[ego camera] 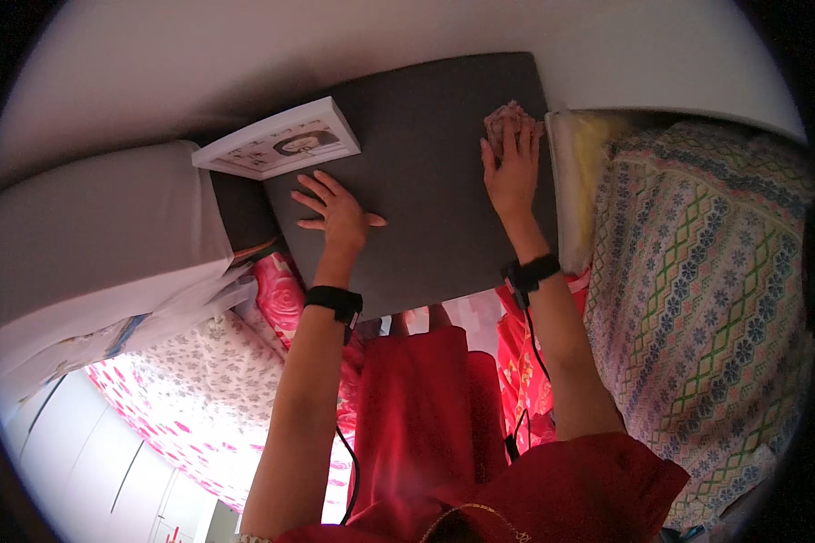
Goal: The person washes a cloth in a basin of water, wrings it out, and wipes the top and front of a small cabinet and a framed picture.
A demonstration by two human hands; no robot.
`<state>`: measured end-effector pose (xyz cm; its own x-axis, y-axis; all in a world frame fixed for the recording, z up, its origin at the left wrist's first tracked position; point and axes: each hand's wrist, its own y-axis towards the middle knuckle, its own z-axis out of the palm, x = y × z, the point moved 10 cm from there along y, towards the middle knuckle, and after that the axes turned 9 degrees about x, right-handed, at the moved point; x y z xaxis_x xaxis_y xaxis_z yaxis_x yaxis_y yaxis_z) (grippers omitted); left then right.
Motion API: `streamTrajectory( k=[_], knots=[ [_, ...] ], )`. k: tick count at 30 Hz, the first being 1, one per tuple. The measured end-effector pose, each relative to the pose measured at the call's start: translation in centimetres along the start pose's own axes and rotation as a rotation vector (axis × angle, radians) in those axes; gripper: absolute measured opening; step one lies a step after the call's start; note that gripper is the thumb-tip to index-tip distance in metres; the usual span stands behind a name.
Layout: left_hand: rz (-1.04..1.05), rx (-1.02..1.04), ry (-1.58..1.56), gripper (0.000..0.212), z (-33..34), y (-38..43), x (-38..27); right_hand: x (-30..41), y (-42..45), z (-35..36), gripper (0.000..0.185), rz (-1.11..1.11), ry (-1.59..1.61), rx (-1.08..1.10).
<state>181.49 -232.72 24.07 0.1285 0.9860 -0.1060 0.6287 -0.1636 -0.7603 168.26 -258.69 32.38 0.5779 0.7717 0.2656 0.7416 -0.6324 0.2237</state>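
My right hand presses a crumpled pinkish cloth onto the dark grey tabletop, near its far right corner. The fingers lie over the cloth and partly hide it. To the left, my left hand rests on the same surface with spread fingers and holds nothing. Just beyond it, a white picture frame with a portrait and writing stands tilted at the tabletop's left edge. Both wrists wear black straps with cables.
A patterned cloth covers something at the right, beside a yellowish item in clear plastic. A pale grey covered block stands left. Floral bedding lies lower left. A wall rises behind the tabletop.
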Motion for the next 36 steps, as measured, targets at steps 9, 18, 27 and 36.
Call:
streamTrajectory(
  k=[9,18,27,36],
  knots=[
    [-0.022,-0.019,0.044,0.14,0.4,0.6,0.0,10.0,0.9,6.0,0.032,-0.155,0.098,0.212],
    [0.027,-0.039,0.015,0.139,0.2,0.5,0.1,-0.7,3.8,1.8,0.033,-0.054,0.05,0.013],
    [0.007,-0.048,0.029,0.14,0.3,0.3,0.1,10.3,-1.4,2.7,0.036,-0.381,0.521,0.318],
    [-0.031,-0.011,0.047,0.139,0.5,0.6,0.3,3.5,4.6,5.3,0.045,-0.294,0.285,0.224]
  ],
)
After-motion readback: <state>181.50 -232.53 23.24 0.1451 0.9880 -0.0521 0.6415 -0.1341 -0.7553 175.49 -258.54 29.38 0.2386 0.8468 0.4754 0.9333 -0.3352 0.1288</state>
